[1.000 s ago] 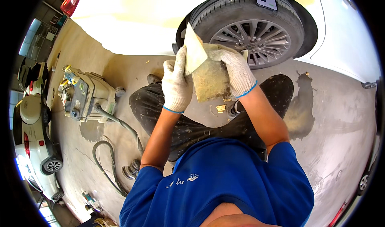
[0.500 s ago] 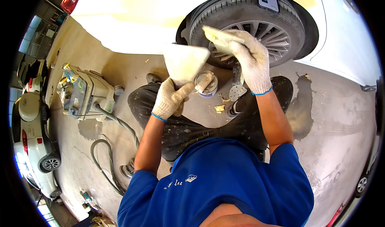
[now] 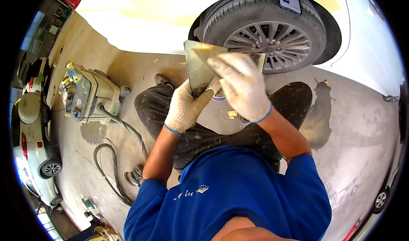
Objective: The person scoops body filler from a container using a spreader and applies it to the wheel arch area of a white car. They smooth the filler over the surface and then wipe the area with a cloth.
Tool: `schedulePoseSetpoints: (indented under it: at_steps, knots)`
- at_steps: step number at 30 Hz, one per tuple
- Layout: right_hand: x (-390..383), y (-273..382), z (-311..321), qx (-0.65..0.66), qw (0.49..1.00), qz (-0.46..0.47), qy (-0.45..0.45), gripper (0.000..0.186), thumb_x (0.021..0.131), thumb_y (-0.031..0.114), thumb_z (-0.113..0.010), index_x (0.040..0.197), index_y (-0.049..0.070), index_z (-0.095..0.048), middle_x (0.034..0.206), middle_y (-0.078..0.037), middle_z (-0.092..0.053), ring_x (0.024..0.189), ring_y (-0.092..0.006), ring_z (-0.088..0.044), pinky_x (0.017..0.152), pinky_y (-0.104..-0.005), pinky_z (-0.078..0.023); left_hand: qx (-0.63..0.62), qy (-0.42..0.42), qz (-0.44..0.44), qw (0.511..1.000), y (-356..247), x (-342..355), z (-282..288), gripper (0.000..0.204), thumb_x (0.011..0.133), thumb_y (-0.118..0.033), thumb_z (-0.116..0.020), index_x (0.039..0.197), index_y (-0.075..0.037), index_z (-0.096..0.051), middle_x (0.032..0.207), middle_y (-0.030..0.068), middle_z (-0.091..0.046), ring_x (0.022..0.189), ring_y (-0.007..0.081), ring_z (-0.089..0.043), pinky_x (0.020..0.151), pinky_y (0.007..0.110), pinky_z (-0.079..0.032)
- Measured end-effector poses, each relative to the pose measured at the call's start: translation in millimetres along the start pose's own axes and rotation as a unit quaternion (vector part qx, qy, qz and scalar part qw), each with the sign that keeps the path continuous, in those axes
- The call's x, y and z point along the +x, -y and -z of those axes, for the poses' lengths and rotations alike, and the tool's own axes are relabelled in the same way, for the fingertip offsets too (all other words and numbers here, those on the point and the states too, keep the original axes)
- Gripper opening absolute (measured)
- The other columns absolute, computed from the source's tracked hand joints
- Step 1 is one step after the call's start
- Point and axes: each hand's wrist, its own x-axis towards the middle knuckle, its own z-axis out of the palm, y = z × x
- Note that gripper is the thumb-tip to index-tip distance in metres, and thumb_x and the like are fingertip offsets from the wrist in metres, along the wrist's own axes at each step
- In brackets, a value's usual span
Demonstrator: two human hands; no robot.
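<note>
My gloved left hand (image 3: 187,106) grips a flat, translucent trapezoid spreader (image 3: 200,64) with yellowish residue, raised before the tyre. My gloved right hand (image 3: 238,87), slightly blurred, overlaps that spreader and has its fingers round a second pale plate (image 3: 260,60), mostly hidden behind it. Below them a round tub (image 3: 219,98) on the floor is largely covered by my hands.
A white car body (image 3: 136,19) fills the top, with a phone (image 3: 289,1) on its wheel (image 3: 270,47). A dust extractor (image 3: 91,96) with hose (image 3: 128,128) and round sander (image 3: 133,175) lie left. Other cars (image 3: 38,143) stand at both edges.
Both hands first moved apart, exposing the tub, and have now come back together. The left spreader has turned upright, and my right hand has swung leftward and down across it.
</note>
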Motion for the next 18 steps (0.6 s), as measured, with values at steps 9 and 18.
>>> schedulePoseSetpoints:
  at_steps: [9,18]
  knots:
    - [-0.1,1.8,0.0,0.014,1.000,-0.023,0.008,0.029,0.085,-0.004,-0.067,0.112,0.001,-0.073,0.107,-0.014,-0.069,0.095,-0.0353,-0.066,0.084,-0.0417,-0.056,0.061,0.015,0.029,0.998,-6.2,0.6,-1.0,0.040,0.094,-0.009,-0.071,0.131,0.003,-0.063,0.116,0.0045,-0.072,0.103,0.0100,-0.063,0.092,0.029,-0.051]
    - [2.3,-5.2,3.1,0.055,0.997,-0.042,0.018,0.028,0.084,-0.004,-0.069,0.111,0.002,-0.074,0.105,-0.012,-0.071,0.093,-0.0304,-0.068,0.083,-0.0381,-0.057,0.054,0.010,0.052,0.997,-17.6,0.7,-8.1,0.039,0.093,-0.008,-0.071,0.129,0.004,-0.063,0.112,0.0040,-0.072,0.099,0.0108,-0.063,0.089,0.029,-0.052]
